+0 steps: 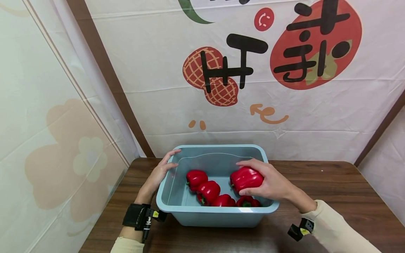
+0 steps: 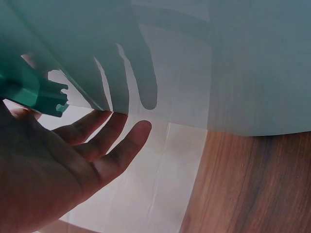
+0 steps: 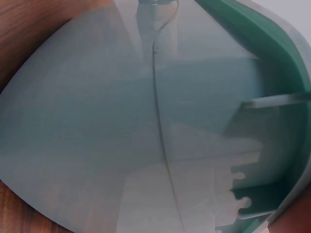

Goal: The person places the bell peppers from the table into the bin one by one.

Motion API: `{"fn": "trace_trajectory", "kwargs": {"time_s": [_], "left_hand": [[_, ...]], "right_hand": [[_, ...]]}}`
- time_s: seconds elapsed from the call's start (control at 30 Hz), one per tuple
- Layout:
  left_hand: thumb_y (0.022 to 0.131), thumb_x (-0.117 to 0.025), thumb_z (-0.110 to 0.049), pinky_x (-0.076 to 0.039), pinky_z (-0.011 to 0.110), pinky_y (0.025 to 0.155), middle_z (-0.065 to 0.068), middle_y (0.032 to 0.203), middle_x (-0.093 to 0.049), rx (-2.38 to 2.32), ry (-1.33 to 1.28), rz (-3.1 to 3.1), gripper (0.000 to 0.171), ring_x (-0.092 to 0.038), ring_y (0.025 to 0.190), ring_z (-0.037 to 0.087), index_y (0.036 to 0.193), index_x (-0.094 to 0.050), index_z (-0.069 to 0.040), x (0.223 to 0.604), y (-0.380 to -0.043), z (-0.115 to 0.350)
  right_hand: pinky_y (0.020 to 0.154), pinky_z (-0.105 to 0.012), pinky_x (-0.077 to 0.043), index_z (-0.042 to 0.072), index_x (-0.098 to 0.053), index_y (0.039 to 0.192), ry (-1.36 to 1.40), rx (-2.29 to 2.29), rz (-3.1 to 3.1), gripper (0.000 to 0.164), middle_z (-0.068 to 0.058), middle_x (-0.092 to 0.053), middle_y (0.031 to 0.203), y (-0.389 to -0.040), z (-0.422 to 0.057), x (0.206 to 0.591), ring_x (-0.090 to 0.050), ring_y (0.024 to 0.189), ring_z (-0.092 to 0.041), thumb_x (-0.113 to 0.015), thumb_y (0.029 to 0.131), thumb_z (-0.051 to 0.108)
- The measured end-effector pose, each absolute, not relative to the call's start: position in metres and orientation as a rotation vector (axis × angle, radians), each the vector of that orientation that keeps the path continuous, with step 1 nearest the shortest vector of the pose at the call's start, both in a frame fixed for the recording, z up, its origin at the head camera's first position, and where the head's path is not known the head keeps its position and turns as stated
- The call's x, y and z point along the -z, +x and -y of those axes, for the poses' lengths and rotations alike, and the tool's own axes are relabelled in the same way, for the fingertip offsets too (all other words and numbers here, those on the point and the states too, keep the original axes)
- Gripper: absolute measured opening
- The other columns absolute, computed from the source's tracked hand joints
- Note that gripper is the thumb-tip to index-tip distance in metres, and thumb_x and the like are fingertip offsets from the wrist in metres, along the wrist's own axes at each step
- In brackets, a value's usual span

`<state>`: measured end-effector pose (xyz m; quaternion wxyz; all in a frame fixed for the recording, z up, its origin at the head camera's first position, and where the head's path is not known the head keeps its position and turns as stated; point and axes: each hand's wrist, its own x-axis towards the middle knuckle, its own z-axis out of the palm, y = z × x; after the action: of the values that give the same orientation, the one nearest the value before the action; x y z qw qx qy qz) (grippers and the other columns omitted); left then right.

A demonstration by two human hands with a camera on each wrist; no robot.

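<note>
A light blue plastic bin (image 1: 218, 209) stands on the table. Inside it my right hand (image 1: 272, 181) grips a red bell pepper (image 1: 246, 177) near the right wall, thumb in front and fingers behind. More red bell peppers lie on the bin floor: one at the left (image 1: 196, 178), another beside it (image 1: 209, 192), and two partly hidden behind the front rim. My left hand (image 1: 158, 175) rests on the bin's left rim with index finger and thumb reaching over it. In the left wrist view, its other fingers (image 2: 121, 150) lie fairly straight by the outer wall.
The brown wooden table (image 1: 319, 186) extends on both sides of the bin. Behind it hangs a white printed cloth (image 1: 152, 98), with another cloth wall (image 1: 60, 147) on the left. The right wrist view is filled mostly by the bin's outer wall (image 3: 97, 107).
</note>
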<state>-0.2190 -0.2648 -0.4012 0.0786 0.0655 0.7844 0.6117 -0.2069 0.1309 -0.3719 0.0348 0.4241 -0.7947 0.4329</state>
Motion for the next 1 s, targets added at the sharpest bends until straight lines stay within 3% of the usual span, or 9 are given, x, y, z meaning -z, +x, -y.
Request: {"fn": "trace_trajectory", "kwargs": {"time_s": [0.73,1.0], "left_hand": [[0.101,-0.044,-0.021,-0.052,0.053,0.089,0.005,0.160,-0.020,-1.818,0.170,-2.360,0.050,-0.042,0.129,0.041,0.150,-0.035,-0.027,0.4020,-0.2203,0.2660],[0.101,-0.044,-0.021,-0.052,0.054,0.088,0.005,0.160,-0.022,-1.819,0.183,-2.363,0.051,-0.041,0.131,0.042,0.150,-0.035,-0.028,0.4022,-0.2211,0.2653]], "right_hand": [[0.074,-0.028,-0.057,0.030,-0.052,0.137,1.273,-1.276,2.516,0.080,0.006,-0.058,0.127,-0.2036,-0.1267,0.3746,-0.056,0.111,-0.018,-0.090,0.068,0.029],[0.074,-0.026,-0.056,0.031,-0.052,0.137,1.222,-1.234,2.570,0.079,0.006,-0.058,0.128,-0.2035,-0.1258,0.3742,-0.057,0.111,-0.017,-0.089,0.068,0.039]]}}
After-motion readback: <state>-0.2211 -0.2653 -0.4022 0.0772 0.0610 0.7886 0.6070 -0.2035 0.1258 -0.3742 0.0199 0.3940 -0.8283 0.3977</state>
